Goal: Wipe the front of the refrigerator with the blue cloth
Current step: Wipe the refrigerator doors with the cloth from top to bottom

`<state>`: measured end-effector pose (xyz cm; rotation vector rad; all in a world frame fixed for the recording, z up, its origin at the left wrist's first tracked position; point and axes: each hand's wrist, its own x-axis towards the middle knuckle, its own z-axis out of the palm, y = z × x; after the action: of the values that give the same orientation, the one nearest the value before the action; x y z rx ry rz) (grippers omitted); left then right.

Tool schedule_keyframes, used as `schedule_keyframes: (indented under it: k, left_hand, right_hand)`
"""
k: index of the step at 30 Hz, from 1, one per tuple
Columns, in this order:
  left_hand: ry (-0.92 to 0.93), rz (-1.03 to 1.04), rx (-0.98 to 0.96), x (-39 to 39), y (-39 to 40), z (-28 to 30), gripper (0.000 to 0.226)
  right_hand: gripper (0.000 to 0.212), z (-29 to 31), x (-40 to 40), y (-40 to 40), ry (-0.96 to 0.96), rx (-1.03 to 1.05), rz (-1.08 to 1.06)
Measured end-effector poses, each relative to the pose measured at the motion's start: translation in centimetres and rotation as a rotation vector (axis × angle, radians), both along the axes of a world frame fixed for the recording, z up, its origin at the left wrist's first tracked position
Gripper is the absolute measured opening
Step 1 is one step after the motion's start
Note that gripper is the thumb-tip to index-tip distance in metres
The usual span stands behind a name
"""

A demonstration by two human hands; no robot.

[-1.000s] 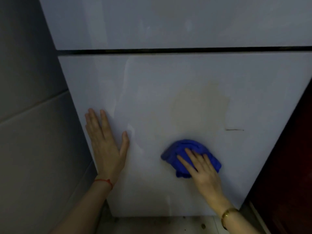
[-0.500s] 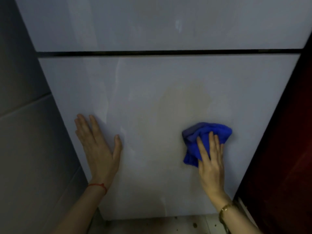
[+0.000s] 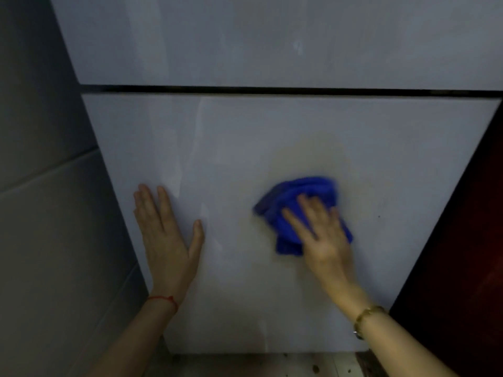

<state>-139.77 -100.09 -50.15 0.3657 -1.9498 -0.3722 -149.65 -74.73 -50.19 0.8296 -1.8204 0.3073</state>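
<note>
The white refrigerator front [image 3: 272, 137] fills the view, with a dark horizontal gap between its upper and lower doors. A bunched blue cloth [image 3: 299, 197] lies pressed flat on the lower door, just below a faint yellowish patch. My right hand [image 3: 321, 235] covers the cloth's lower right part with fingers spread, pushing it against the door. Flat against the same door near its left edge rests my left hand [image 3: 166, 240], fingers together and thumb apart, holding nothing.
A grey tiled wall [image 3: 40, 213] stands close on the left of the refrigerator. A dark reddish surface [image 3: 462, 254] borders it on the right. A strip of speckled floor [image 3: 245, 365] shows under the door.
My right hand has slid the cloth to the left across the lower door, after moving it up and right before. My left hand has stayed flat in place.
</note>
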Motion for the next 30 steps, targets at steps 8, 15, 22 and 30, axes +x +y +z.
schedule_keyframes:
  k: [8,15,22,30]
  left_hand:
    - [-0.016,0.001,-0.001,0.2,-0.1,0.0,0.082]
    - [-0.014,0.004,-0.04,0.4,-0.6,-0.1,0.079]
    - [-0.029,0.008,-0.04,0.3,-0.8,-0.1,0.081]
    - [-0.021,-0.011,-0.059,0.5,-0.6,-0.2,0.08]
  right_hand:
    - [0.045,8.9,1.5,-6.4,0.05,-0.111,0.114]
    - [0.057,6.2,0.4,-1.4,-0.015,-0.147,0.031]
    - [0.045,5.1,1.6,-6.2,0.005,-0.15,0.093]
    - [0.079,-8.0,1.0,0.4,-0.033,0.283,-0.002]
